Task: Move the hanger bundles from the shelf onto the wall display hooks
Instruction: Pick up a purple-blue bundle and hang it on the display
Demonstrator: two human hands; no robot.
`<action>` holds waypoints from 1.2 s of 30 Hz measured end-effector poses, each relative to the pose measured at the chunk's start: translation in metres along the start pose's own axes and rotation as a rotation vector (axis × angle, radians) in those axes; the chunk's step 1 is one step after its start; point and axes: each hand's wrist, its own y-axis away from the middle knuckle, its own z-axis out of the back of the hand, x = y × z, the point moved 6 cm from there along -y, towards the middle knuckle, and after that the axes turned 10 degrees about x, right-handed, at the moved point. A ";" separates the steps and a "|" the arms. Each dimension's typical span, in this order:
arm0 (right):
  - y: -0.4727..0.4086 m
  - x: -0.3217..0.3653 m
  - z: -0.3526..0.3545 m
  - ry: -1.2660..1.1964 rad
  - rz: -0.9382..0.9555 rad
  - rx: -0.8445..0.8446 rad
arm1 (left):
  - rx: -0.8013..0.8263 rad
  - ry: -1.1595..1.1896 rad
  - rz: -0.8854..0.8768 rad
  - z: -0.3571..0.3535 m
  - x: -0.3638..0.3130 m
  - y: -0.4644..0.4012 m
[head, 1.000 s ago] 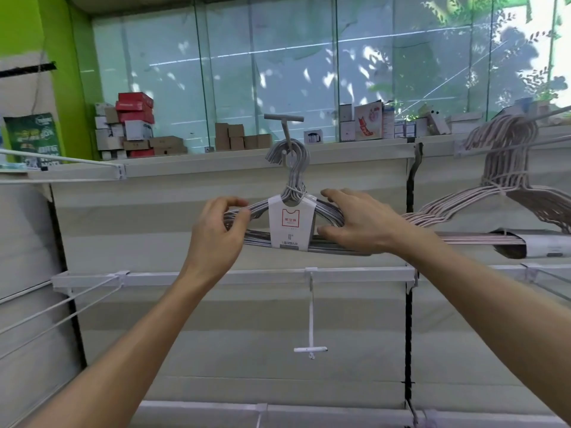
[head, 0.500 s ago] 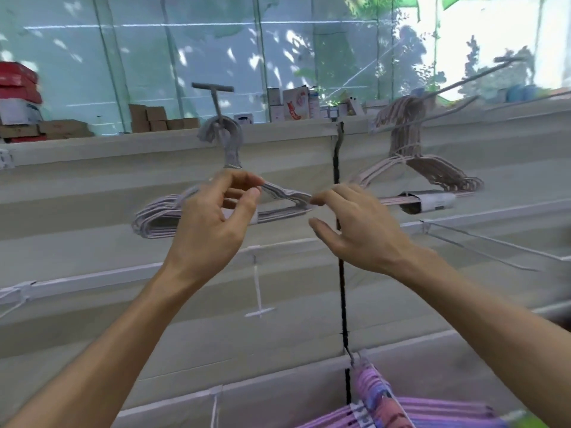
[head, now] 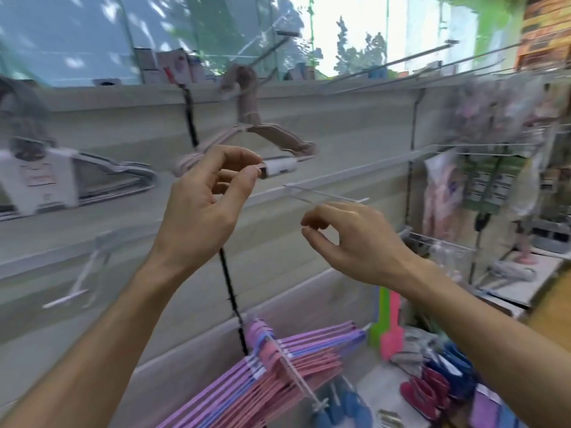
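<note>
A grey hanger bundle [head: 102, 174] with a white label hangs on a wall hook at the far left, blurred. A second pale pink-grey bundle [head: 278, 140] hangs from a higher hook at the centre. My left hand [head: 210, 202] is raised in front of that bundle's left end with loosely curled fingers and holds nothing. My right hand [head: 352, 239] hovers lower to the right, fingers relaxed and empty, just under a bare wire hook [head: 324, 196]. A stack of pink and purple hanger bundles [head: 278, 369] hangs on a low hook at the bottom centre.
Bare wire hooks stick out from the slat wall at upper right [head: 401, 60] and lower left [head: 77, 282]. Packaged goods [head: 482, 180] hang at the right. A shelf [head: 380, 387] below holds coloured items. A black vertical strip [head: 228, 291] runs down the wall.
The view has swung right and down. Both hands have let go of the grey bundle, which hangs at the left. My right hand has dropped lower and the pink stack has come into view.
</note>
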 end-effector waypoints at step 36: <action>0.401 -0.455 0.199 0.276 -1.015 0.146 | 0.602 0.766 -0.236 -0.638 -0.147 -0.161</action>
